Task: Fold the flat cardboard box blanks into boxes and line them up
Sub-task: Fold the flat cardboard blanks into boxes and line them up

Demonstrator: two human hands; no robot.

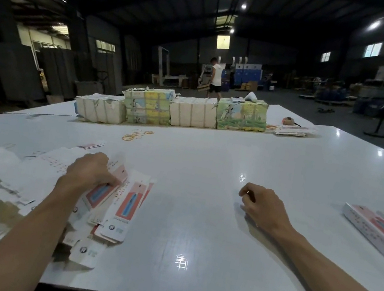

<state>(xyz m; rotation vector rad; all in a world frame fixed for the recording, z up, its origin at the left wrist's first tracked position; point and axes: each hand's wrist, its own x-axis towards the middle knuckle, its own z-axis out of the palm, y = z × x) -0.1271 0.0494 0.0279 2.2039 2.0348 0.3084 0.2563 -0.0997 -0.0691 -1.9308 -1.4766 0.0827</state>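
Note:
A loose heap of flat box blanks (120, 212), white with red and blue print, spreads over the near left of the white table (202, 198). My left hand (90, 171) lies on top of the heap, its fingers curled round the upper end of one blank. My right hand (260, 207) hovers just over the bare table to the right, fingers loosely curled and holding nothing. Folded boxes (380, 232) of the same print lie side by side at the table's right edge.
Four wrapped bundles (171, 112) stand in a row across the far side of the table, with yellow rubber bands (137, 134) in front of them. More flat sheets (291, 130) lie at the far right. A person (216, 76) stands far back in the dim hall.

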